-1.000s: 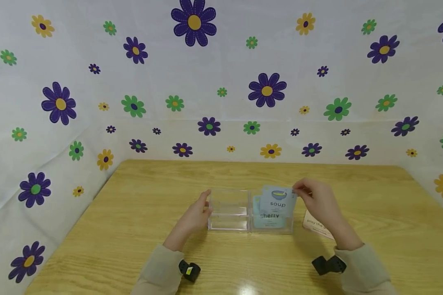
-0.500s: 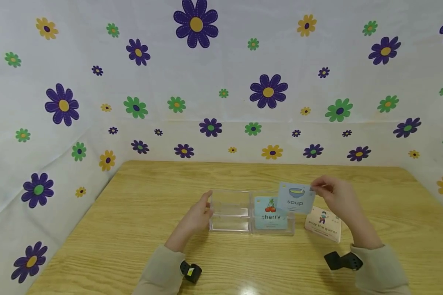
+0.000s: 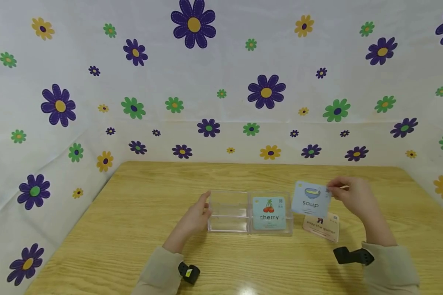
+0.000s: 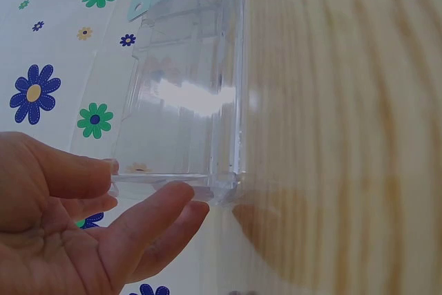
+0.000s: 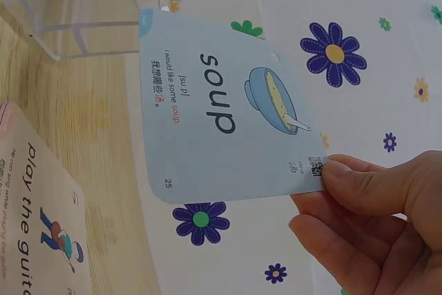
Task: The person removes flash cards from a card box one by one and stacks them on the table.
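Observation:
My right hand [image 3: 350,196] pinches a pale blue "soup" flash card [image 3: 311,200] by its right edge, above the table and to the right of a clear plastic box [image 3: 228,230]. A light blue "cherry" card [image 3: 269,213] stands in the box's right compartment. A pinkish "play the guitar" card [image 3: 322,228] lies on the table below the soup card, which partly covers it in the head view. My left hand [image 3: 192,219] touches the left end of the box. In the left wrist view, its extended fingers [image 4: 152,226] and thumb meet the end wall.
The wooden table [image 3: 162,176] reaches back to a white cloth [image 3: 302,57] printed with flowers. The box's left compartment [image 3: 228,203] holds no card. A black wrist camera [image 3: 189,272] sits on the left wrist, another black camera [image 3: 353,256] on the right.
The soup card has moved rightward in my right hand, away from the box. The cherry card now shows in full, while the guitar card is partly covered again. My left hand stays at the box.

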Motion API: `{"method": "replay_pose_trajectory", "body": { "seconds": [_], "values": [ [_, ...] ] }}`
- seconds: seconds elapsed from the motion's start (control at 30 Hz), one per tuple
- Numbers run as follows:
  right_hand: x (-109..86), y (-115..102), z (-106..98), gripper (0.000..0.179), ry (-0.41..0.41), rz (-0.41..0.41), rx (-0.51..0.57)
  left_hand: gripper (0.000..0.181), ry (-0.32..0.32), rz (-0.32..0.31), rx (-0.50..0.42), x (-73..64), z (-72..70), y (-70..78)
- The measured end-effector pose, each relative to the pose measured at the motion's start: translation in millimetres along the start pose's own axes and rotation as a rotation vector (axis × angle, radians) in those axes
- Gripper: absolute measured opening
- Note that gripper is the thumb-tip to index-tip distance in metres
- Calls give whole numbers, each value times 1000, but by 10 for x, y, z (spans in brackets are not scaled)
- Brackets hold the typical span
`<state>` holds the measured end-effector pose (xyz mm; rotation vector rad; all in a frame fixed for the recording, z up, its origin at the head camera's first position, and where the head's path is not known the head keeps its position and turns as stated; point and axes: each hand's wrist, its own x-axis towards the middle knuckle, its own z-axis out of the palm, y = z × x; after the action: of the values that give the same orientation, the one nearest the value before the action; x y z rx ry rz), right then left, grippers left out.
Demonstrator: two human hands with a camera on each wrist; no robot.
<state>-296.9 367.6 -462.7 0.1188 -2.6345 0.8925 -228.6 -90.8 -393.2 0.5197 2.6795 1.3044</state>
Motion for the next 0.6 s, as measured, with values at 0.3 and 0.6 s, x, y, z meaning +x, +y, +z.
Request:
{"method": "replay_pose_trajectory", "body": {
  "seconds": [0.3, 0.6],
  "values": [
    [-22, 34, -126, 24, -49, 83, -7, 51, 3, 10, -8, -3, -3, 1],
    [-35, 157, -163, 20, -63, 125, -10, 51, 0, -24, -5, -5, -5, 25]
  ]
}}
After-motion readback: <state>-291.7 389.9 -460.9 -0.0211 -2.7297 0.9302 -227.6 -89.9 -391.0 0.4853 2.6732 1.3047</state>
